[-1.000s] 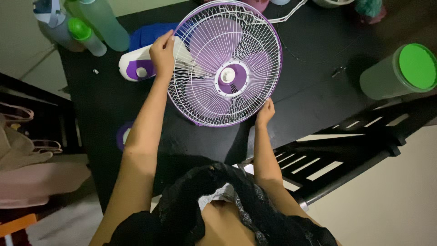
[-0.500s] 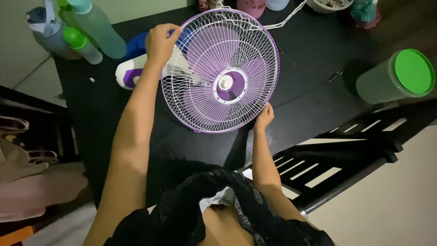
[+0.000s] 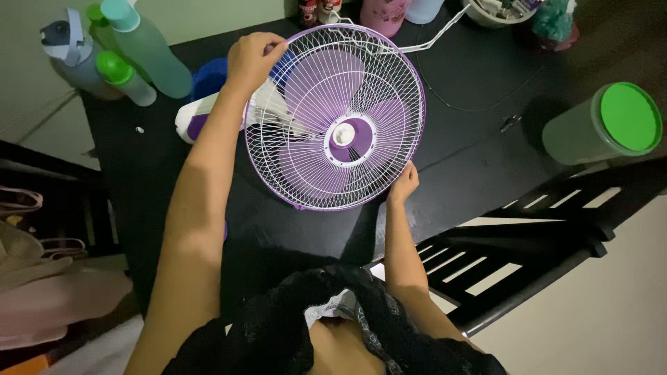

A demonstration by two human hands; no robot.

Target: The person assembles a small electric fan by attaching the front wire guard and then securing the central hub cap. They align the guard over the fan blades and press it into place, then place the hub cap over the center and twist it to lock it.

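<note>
A purple and white table fan lies face-up on a black table (image 3: 465, 160). Its round wire guard (image 3: 309, 173) has a purple rim, and purple blades show behind a purple hub (image 3: 342, 137). My left hand (image 3: 251, 59) grips the guard's rim at the upper left. My right hand (image 3: 403, 182) holds the rim at the lower right. The fan's white and purple base (image 3: 194, 118) sticks out to the left, partly hidden by my left arm.
Green-capped bottles (image 3: 142, 48) stand at the table's back left. A large grey container with a green lid (image 3: 604, 125) is at the right. A white cord (image 3: 434, 38) runs from the fan's top. A black slatted chair (image 3: 528, 229) stands at right; clothes hang at left.
My left hand has slid up along the guard's rim toward the top. The fan has shifted slightly down and toward me. My right hand has stayed on the lower right rim.
</note>
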